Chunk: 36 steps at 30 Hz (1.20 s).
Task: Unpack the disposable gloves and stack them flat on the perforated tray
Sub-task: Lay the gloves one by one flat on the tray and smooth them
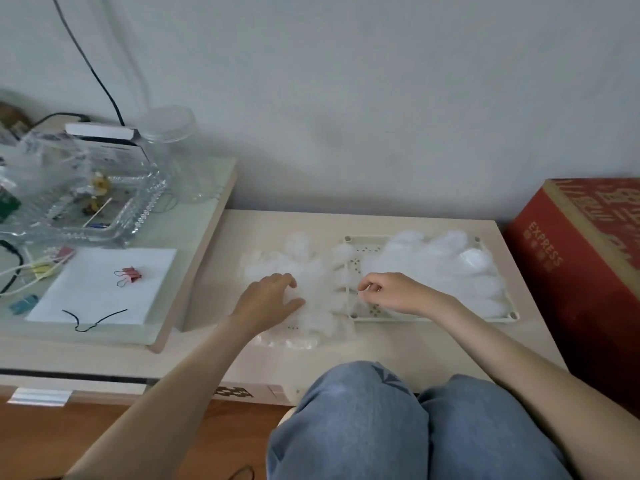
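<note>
- A raised, glass-topped surface (pixel 194 237) fills the far left. On it, a clear glass tray (pixel 138 216) holds small odds and ends, and a clear jar (pixel 173 140) stands behind it against the wall.
- Nearer the viewer on the same top lies a white paper sheet (pixel 104 282) with a pink binder clip (pixel 129 274) on it. A thin black cord (pixel 93 320) lies across its near edge.
- To the right, and lower, is a pale beige surface (pixel 415 344) where the work happens.
- A rumpled pile of loose gloves (pixel 322 271), thin and translucent white, lies on the left half of this surface. Its right edge overlaps the tray beside it.
- The left grip (pixel 270 299), a bare hand, rests palm down on the left side of that pile. Its fingers are bent loosely and its thumb is out; it is released, not grasping.
- The right grip (pixel 391 292), also bare, has thumb and forefinger pinched together on a thin edge of the loose gloves, right at the tray's left rim.
- The perforated tray (pixel 367 306) is pale and rectangular, with small holes showing on its bare left part.
- Stacked gloves (pixel 443 265) lie flat on the tray, covering its middle and right.
- A red cardboard box (pixel 575 265) printed "EXPRESS" stands at the far right.
- The person's knees in blue jeans (pixel 363 427) sit in the foreground.
</note>
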Each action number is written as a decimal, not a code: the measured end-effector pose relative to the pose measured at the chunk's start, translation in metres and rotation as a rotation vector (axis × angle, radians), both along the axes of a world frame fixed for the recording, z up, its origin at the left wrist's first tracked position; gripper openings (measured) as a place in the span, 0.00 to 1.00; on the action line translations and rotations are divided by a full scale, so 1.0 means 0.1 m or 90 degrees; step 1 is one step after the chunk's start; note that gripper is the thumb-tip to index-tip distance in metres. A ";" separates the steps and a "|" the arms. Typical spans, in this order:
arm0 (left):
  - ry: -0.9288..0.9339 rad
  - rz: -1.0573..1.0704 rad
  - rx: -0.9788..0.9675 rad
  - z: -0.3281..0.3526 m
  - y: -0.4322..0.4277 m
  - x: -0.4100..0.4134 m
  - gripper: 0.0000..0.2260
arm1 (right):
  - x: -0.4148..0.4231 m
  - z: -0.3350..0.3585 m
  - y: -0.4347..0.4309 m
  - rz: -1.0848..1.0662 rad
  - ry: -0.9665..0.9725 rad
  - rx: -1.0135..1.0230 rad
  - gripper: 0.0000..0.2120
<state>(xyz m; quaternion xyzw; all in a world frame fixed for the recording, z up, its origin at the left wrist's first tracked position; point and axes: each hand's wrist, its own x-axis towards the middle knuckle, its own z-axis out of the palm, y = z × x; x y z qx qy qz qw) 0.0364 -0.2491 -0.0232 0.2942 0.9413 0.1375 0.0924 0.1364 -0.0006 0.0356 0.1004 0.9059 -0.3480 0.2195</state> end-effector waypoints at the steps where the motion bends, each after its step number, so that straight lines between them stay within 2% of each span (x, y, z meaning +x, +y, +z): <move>1: -0.018 -0.020 -0.043 -0.03 0.01 0.00 0.20 | 0.01 -0.01 0.00 0.000 -0.003 -0.002 0.13; 3: -0.030 -0.037 -0.078 -0.11 0.01 0.00 0.20 | 0.03 -0.04 -0.01 -0.003 -0.012 -0.006 0.13; 7: 0.018 -0.011 -0.025 -0.18 -0.03 -0.02 0.06 | 0.06 -0.08 0.01 -0.002 -0.019 -0.015 0.13; 10: 0.028 0.003 -0.006 -0.11 -0.04 -0.04 0.06 | 0.05 -0.08 0.04 -0.035 0.006 -0.039 0.11; 12: 0.049 0.035 0.059 0.00 0.01 -0.03 0.07 | 0.03 -0.08 0.05 -0.067 0.023 -0.089 0.12; 16: -0.021 0.072 0.140 0.34 0.36 0.01 0.08 | 0.02 -0.01 0.06 -0.073 -0.053 -0.325 0.13; 19: -0.058 0.001 0.149 0.56 0.71 0.11 0.07 | 0.04 0.02 0.06 -0.151 -0.089 -0.505 0.22; 21: -0.056 -0.062 0.170 0.69 0.92 0.21 0.07 | 0.05 0.03 0.11 -0.187 -0.062 -0.605 0.27; 22: -0.058 -0.100 0.171 0.74 1.04 0.26 0.07 | 0.06 0.05 0.15 -0.206 -0.036 -0.651 0.28; 24: -0.073 -0.177 0.143 0.78 1.23 0.35 0.08 | 0.08 0.12 0.25 -0.281 0.008 -0.733 0.19; 26: -0.101 -0.241 0.117 0.78 1.39 0.43 0.09 | 0.11 0.12 0.36 -0.354 0.046 -0.737 0.07; 28: -0.134 -0.277 0.113 0.74 1.53 0.47 0.10 | 0.16 0.05 0.50 -0.409 0.058 -0.678 0.04; 33: -0.126 -0.233 0.187 0.58 1.67 0.37 0.12 | 0.33 -0.19 0.78 -0.541 0.072 -0.644 0.09; 36: -0.088 -0.173 0.141 0.41 1.74 0.17 0.11 | 0.36 -0.31 0.94 -0.571 0.068 -0.608 0.09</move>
